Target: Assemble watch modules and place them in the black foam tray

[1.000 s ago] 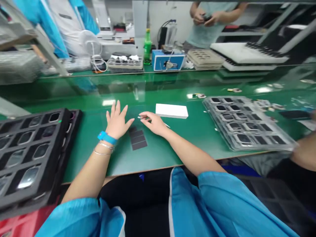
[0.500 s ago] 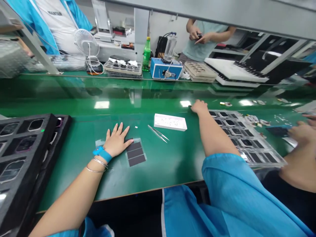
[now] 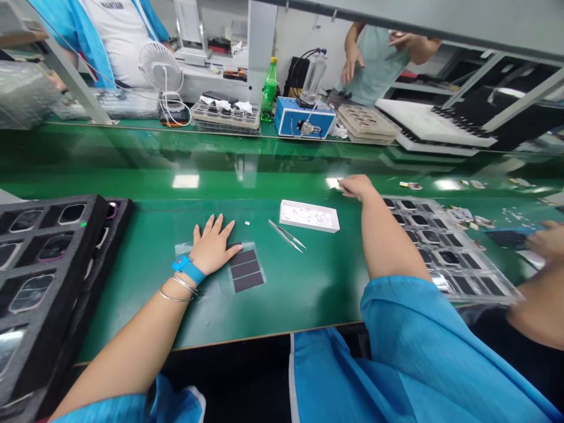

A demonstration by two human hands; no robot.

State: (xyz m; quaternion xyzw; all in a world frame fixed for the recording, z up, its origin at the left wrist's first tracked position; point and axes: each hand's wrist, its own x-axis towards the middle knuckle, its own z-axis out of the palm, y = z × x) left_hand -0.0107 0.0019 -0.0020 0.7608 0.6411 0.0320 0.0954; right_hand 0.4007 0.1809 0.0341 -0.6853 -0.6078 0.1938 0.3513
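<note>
My left hand (image 3: 212,248) lies flat on the green bench with its fingers spread. Its thumb touches a clear sheet with dark rectangular strips (image 3: 245,270). My right hand (image 3: 358,187) reaches far across the bench, fingers drawn together. Whatever is at its fingertips is too small and blurred to name, beside a bright reflection. Between the hands lie metal tweezers (image 3: 287,236) and a shallow white box (image 3: 309,216) with tiny dark bits inside. A tiny white piece (image 3: 247,222) sits near the left fingertips.
Black foam trays (image 3: 48,258) with framed screens stand at left. A clear tray (image 3: 449,247) of similar parts lies at right, near another person's blurred hand (image 3: 549,241). A shelf behind carries a fan (image 3: 161,66), a green bottle (image 3: 269,88) and a blue machine (image 3: 304,119).
The view has shifted slightly, moving most things a little right. My right hand stays reached out, its fingers turned somewhat. The person across has parted their hands. My left hand remains flat.
</note>
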